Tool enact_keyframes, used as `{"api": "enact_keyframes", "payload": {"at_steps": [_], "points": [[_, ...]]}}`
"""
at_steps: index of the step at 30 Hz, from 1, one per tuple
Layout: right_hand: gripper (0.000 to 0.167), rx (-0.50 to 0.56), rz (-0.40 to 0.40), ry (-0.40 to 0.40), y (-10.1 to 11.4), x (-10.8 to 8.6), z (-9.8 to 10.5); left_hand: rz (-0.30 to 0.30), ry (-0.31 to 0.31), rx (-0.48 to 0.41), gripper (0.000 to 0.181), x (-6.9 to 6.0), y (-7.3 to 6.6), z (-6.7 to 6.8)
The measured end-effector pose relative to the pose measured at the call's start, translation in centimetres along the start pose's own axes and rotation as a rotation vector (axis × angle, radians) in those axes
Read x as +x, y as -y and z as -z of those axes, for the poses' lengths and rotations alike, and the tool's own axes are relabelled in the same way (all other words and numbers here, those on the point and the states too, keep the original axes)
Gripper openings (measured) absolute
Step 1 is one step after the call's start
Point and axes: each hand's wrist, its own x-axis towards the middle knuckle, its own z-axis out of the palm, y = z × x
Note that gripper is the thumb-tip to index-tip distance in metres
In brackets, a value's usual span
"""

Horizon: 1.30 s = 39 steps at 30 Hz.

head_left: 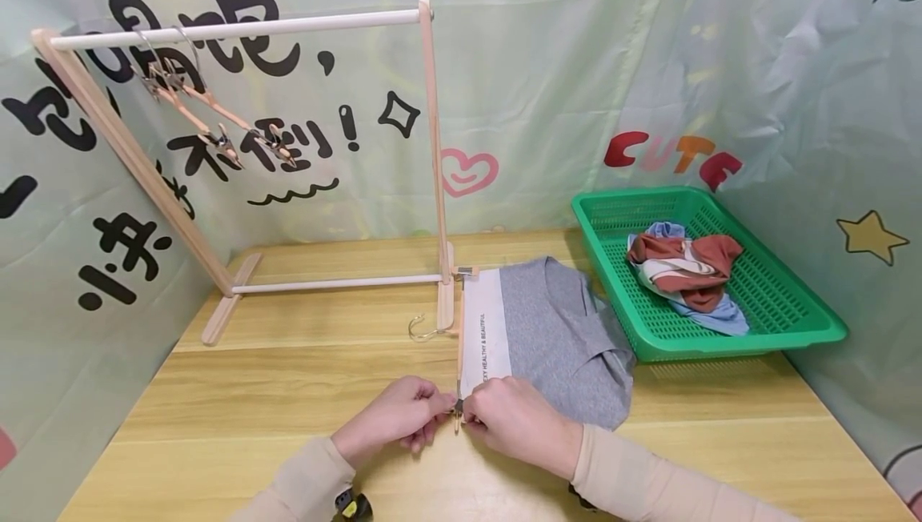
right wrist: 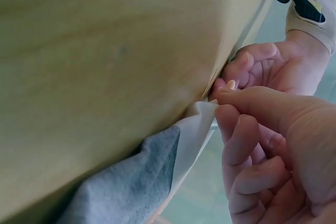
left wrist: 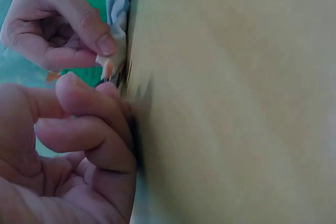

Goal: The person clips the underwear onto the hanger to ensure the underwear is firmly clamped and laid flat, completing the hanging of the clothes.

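Grey briefs (head_left: 558, 330) with a wide white, lettered waistband (head_left: 490, 294) lie flat on the table. Along the waistband runs a clip hanger (head_left: 461, 354), its metal hook (head_left: 420, 330) pointing left. The far clip (head_left: 467, 272) sits at the waistband's far corner. At the near end, my left hand (head_left: 403, 416) pinches the near clip (head_left: 458, 407) with thumb and fingertips. My right hand (head_left: 522, 426) pinches the waistband's near corner between thumb and index finger, right beside that clip. In the right wrist view the white band (right wrist: 191, 137) reaches those fingertips; the clip's jaws are mostly hidden.
A wooden rack (head_left: 432, 146) stands at the back left, its foot close to the hanger. Two more clip hangers (head_left: 194, 102) hang from its top bar (head_left: 245, 28). On the right, a green basket (head_left: 814, 326) holds crumpled reddish-brown (head_left: 702, 266), white and blue clothes.
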Motion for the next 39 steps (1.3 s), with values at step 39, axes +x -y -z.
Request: {"api": "enact_keyframes", "payload": {"at_steps": [39], "points": [[0.015, 0.047, -0.397, 0.099, -10.9, 6.5, 3.2, -0.215, -0.418, 0.643, 0.018, 11.5, -6.1, 4.6]]}}
